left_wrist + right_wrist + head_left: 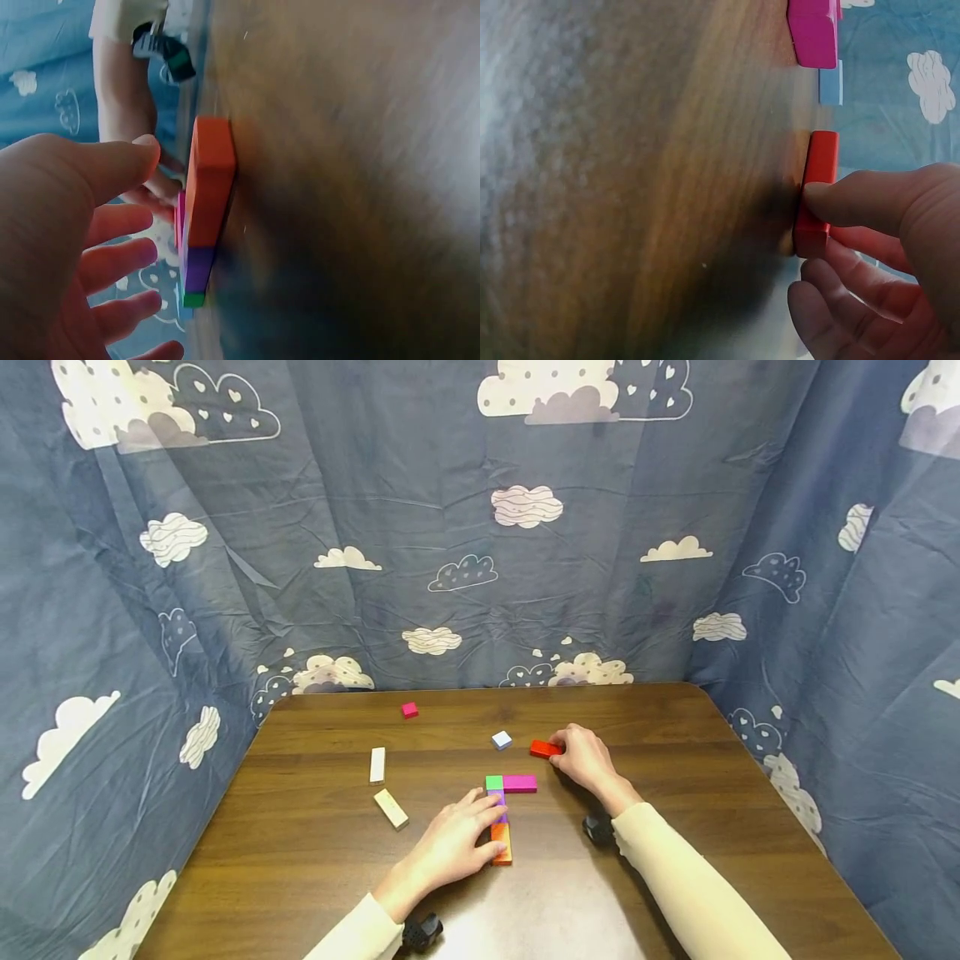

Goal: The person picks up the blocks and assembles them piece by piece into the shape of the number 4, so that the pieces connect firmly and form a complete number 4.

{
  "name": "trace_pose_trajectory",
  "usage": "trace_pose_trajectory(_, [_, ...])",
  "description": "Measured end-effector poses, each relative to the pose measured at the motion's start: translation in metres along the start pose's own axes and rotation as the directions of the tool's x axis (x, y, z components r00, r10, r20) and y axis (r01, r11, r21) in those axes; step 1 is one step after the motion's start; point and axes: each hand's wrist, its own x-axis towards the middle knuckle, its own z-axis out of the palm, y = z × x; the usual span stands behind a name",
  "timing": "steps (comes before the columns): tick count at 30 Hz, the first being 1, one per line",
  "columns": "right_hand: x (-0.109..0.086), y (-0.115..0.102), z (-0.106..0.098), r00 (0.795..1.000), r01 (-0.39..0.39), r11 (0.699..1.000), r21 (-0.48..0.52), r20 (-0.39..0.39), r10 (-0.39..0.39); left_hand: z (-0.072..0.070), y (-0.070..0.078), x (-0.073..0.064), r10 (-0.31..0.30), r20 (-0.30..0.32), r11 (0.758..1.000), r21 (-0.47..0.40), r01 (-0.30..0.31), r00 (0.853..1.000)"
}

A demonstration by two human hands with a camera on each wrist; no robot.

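Note:
On the wooden table, an orange block (pixel 502 834), a purple block (pixel 199 268) and a green block (pixel 494 782) form a line. From its green end a magenta block (pixel 520 784) points right, making a corner. My left hand (pixel 453 839) hovers at the left side of this line, fingers spread and loosely extended, partly covering the purple and orange blocks in the head view. Whether it touches them I cannot tell. Farther back on the right, my right hand (pixel 587 758) pinches a red block (pixel 823 157) by its right end, thumb on the near side. That block lies low at the tabletop.
A light blue block (pixel 502 740) lies left of the red block. Toward the left are a white block (pixel 377 766) and a cream block (pixel 391 808). A small crimson block (pixel 409 710) sits near the back edge, before a cloud-patterned curtain (pixel 465 527).

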Motion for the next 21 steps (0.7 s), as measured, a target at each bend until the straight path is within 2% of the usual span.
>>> trace_pose_trajectory(3, [0.000, 0.001, 0.000, 1.000, 0.011, 1.000, -0.004, 0.000, -0.011, 0.001, 0.005, -0.003, 0.020, 0.015, 0.999, 0.025, -0.021, 1.000])
trace_pose_trajectory(9, [-0.001, -0.002, 0.000, 1.000, 0.024, 1.000, -0.010, 0.000, -0.024, 0.006, 0.008, -0.007, 0.006, 0.023, 0.998, 0.066, -0.007, 1.000])
trace_pose_trajectory(14, [-0.001, -0.014, -0.004, 0.999, 0.044, 0.999, 0.015, -0.003, -0.044, 0.010, 0.007, -0.008, 0.031, 0.002, 0.995, 0.095, -0.031, 1.000])
trace_pose_trajectory(21, [0.001, -0.033, -0.010, 0.998, 0.057, 0.998, 0.035, 0.003, -0.057, 0.012, 0.007, -0.006, 0.029, 0.002, 0.992, 0.122, -0.029, 1.000])
